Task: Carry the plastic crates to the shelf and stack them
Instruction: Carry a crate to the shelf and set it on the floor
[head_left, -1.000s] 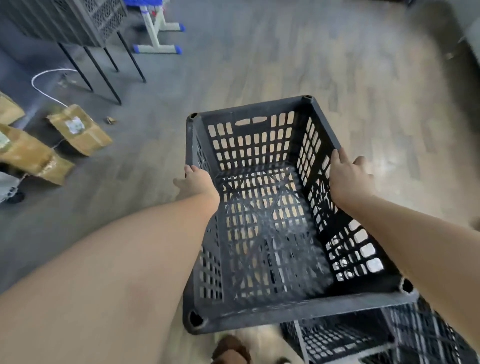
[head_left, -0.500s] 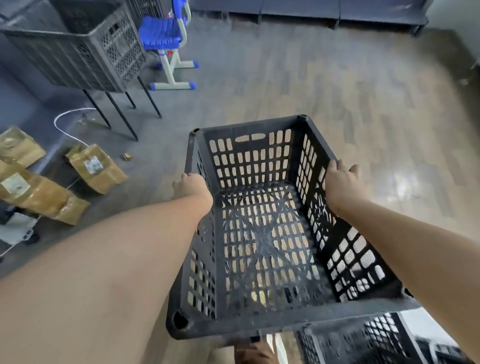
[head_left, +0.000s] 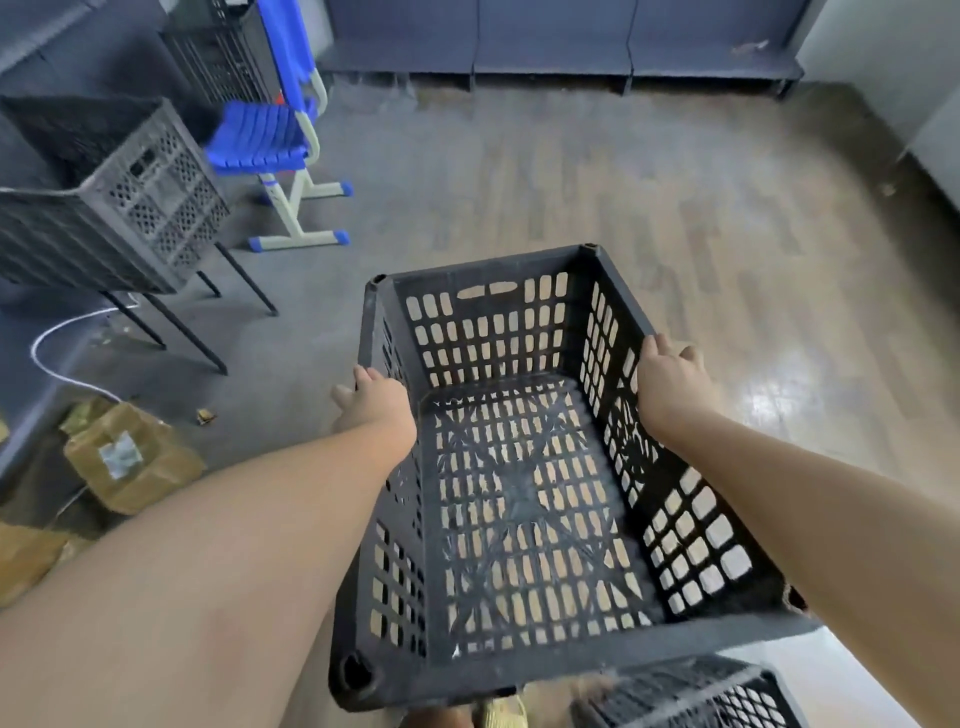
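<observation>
- Grey mesh crate on thin legs and a blue chair, at ten o'clock, now sit lower and nearer in view than a second ago.
- Left hand clasps the carried black crate's left rim.
- That crate hangs mid-air at six o'clock, empty.
- Right hand clasps the right rim.
- Dark low shelving has appeared at twelve o'clock; the carry is probably about halfway.
</observation>
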